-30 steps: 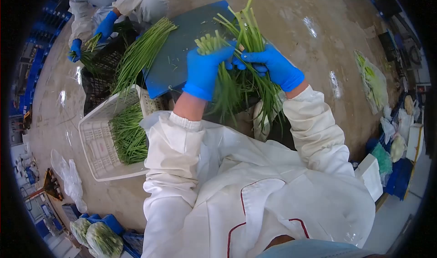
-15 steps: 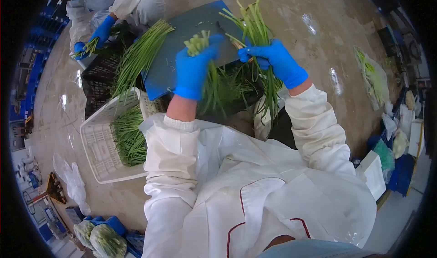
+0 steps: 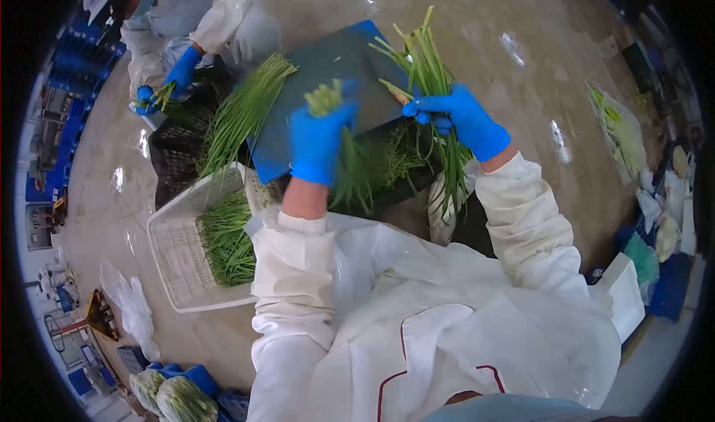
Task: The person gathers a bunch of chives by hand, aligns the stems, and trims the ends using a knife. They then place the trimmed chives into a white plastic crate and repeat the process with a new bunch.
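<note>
My left hand (image 3: pixel 319 145), in a blue glove, is closed round a bundle of garlic chives (image 3: pixel 323 100). Their pale cut ends stand up above the fist, and the blurred leaves hang on its right. My right hand (image 3: pixel 463 122), gloved in blue too, grips a looser bunch of garlic chives (image 3: pixel 426 58), stems up and leaves trailing below. A thin brownish piece (image 3: pixel 396 91) sticks out by its thumb. Behind both hands lies a blue-edged board (image 3: pixel 298 113), with a large pile of chives (image 3: pixel 249 109) along its left side.
A white crate (image 3: pixel 175 262) with chives inside stands at the left front. Beyond it is a black crate (image 3: pixel 170 150), where a co-worker's gloved hands (image 3: pixel 181 73) hold greens. Bagged greens (image 3: pixel 617 128) lie on the floor at right; a white box (image 3: pixel 622 295) stands near my right elbow.
The whole view has shifted slightly, so things sit lower and further right. My left hand has drawn a little toward me with its bundle; my right hand keeps its grip. The co-worker's head now shows.
</note>
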Demonstrator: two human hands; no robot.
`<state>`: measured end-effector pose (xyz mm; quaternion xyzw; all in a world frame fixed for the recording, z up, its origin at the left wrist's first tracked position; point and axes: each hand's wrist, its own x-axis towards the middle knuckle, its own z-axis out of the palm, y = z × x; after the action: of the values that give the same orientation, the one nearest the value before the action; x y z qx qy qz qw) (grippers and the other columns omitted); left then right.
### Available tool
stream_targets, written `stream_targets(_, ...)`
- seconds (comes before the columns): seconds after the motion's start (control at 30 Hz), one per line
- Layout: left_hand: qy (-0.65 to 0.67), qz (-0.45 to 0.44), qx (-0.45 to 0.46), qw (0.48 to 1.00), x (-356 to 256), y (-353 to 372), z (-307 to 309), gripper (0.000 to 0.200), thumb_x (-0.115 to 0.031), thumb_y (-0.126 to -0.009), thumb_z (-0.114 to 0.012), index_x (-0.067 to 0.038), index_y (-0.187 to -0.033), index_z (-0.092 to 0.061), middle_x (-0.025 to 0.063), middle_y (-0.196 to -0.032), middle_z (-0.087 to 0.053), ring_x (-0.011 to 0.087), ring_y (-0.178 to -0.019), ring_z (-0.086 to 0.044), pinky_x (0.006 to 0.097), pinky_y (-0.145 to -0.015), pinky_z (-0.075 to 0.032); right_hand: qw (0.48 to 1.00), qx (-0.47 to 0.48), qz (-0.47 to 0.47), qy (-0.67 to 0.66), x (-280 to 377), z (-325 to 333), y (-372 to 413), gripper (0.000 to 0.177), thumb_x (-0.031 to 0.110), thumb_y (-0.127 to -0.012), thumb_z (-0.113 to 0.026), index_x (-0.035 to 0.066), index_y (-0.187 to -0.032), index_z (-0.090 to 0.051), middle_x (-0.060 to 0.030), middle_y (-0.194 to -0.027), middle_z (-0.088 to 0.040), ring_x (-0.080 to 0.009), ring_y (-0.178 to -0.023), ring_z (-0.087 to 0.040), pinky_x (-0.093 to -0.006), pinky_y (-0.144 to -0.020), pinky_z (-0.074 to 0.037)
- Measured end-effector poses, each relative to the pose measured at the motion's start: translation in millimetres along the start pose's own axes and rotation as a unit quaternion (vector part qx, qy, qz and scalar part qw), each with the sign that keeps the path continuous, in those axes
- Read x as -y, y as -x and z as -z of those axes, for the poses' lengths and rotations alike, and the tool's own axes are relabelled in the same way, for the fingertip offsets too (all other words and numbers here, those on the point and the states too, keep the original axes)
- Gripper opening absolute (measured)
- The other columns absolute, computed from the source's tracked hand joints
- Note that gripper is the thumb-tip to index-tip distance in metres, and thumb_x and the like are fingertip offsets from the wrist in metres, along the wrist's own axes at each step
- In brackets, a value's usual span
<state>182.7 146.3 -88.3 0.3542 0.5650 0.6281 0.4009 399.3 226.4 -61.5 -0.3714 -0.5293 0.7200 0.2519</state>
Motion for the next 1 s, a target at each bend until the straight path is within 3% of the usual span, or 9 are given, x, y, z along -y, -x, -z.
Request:
stream_targets(0.03,0.025,0.013,0.011,1.0,-4.0,5.5,-10.1,0.016,-0.007,-0.074,-0.07,0.002,-0.087,-0.066,0.0036,-0.075,-0.062,0.0104,-0.062,-0.055,0.0245,-0.056,-0.043,1.0,0.012,-0.011,-0.007,1.2,-0.2,-0.4,0.023,0.014,-0.082,-0.063,0.004,-0.101,-0.057,-0.0064,-0.082,-0.068,-0.0047,-0.063,-0.057,-0.0174,-0.042,-0.031)
stream_targets(0.2,0.087,0.023,0.04,0.995,-9.4,15.5,-29.7,0.015,-0.008,-0.076,-0.07,0.001,-0.087,-0.066,0.0048,-0.073,-0.062,0.0121,-0.062,-0.058,0.0245,-0.055,-0.044,0.999,0.019,0.017,0.02,-1.4,-16.3,2.2,0.02,0.015,-0.08,-0.065,0.004,-0.096,-0.061,-0.0054,-0.081,-0.068,-0.0047,-0.062,-0.057,-0.0175,-0.042,-0.031)
stream_targets(0.43,0.055,0.004,-0.095,0.994,-17.8,-3.4,0.8,0.013,-0.009,-0.072,-0.072,0.0,-0.076,-0.063,0.0042,-0.067,-0.059,0.0123,-0.055,-0.054,0.0251,-0.053,-0.042,0.999,0.019,0.002,0.028,-4.0,-3.0,-2.6,0.017,0.015,-0.079,-0.065,0.003,-0.092,-0.064,-0.0059,-0.08,-0.068,-0.0044,-0.056,-0.054,-0.0176,-0.041,-0.03)
stream_targets(0.53,0.054,0.035,-0.068,0.996,-23.4,1.7,-0.6,0.011,-0.004,-0.071,-0.073,-0.002,-0.078,-0.065,0.003,-0.069,-0.061,0.0104,-0.055,-0.053,0.0245,-0.053,-0.041,1.0,0.006,0.006,0.016,-0.9,-6.5,-0.4,0.02,0.014,-0.08,-0.064,0.003,-0.095,-0.062,-0.006,-0.077,-0.067,-0.0035,-0.055,-0.051,-0.0172,-0.041,-0.03)
stream_targets(0.63,0.076,0.015,0.019,0.997,-14.2,14.4,-20.4,0.022,-0.005,-0.072,-0.072,0.0,-0.092,-0.065,0.0047,-0.083,-0.065,0.0118,-0.07,-0.059,0.0269,-0.062,-0.048,0.998,0.035,-0.01,0.041,3.4,-7.1,2.4,0.03,0.012,-0.08,-0.063,0.001,-0.108,-0.057,-0.0076,-0.089,-0.067,-0.0062,-0.065,-0.056,-0.0176,-0.048,-0.038)
stream_targets(0.73,0.16,-0.007,0.094,0.983,-2.9,20.8,-33.0,0.024,-0.004,-0.073,-0.071,-0.002,-0.096,-0.065,0.005,-0.089,-0.066,0.014,-0.078,-0.061,0.0296,-0.069,-0.051,0.987,0.096,0.009,-0.132,-19.3,-15.7,-4.3,0.049,0.005,-0.08,-0.061,0.001,-0.127,-0.048,-0.0081,-0.115,-0.058,-0.0145,-0.091,-0.059,-0.023,-0.072,-0.048)
stream_targets(0.8,0.162,0.014,0.075,0.984,0.0,18.5,-30.6,0.027,-0.002,-0.073,-0.07,0.0,-0.099,-0.064,0.0057,-0.095,-0.066,0.0167,-0.084,-0.061,0.0312,-0.077,-0.051,0.998,0.039,-0.036,-0.021,-1.5,-26.1,9.0,0.05,0.006,-0.078,-0.062,0.002,-0.126,-0.049,-0.0088,-0.112,-0.059,-0.0146,-0.093,-0.06,-0.0227,-0.074,-0.049)
stream_targets(0.9,0.178,0.007,0.011,0.984,12.7,0.3,-23.3,0.022,-0.006,-0.072,-0.073,0.0,-0.092,-0.064,0.0093,-0.087,-0.066,0.0164,-0.074,-0.062,0.0288,-0.069,-0.051,0.999,-0.018,-0.008,0.047,-10.8,-9.0,2.9,0.026,0.013,-0.079,-0.063,0.006,-0.103,-0.062,0.0004,-0.079,-0.063,-0.0025,-0.055,-0.051,-0.0159,-0.044,-0.032)
stream_targets(1.0,0.157,0.002,-0.059,0.986,-2.7,-11.4,3.4,0.021,-0.007,-0.071,-0.075,0.001,-0.086,-0.064,0.0093,-0.085,-0.066,0.0152,-0.073,-0.062,0.0289,-0.068,-0.051,0.998,0.016,-0.022,0.061,-27.4,29.8,-15.7,0.024,0.013,-0.079,-0.062,0.006,-0.103,-0.062,0.001,-0.075,-0.061,-0.0034,-0.052,-0.048,-0.0168,-0.042,-0.029)
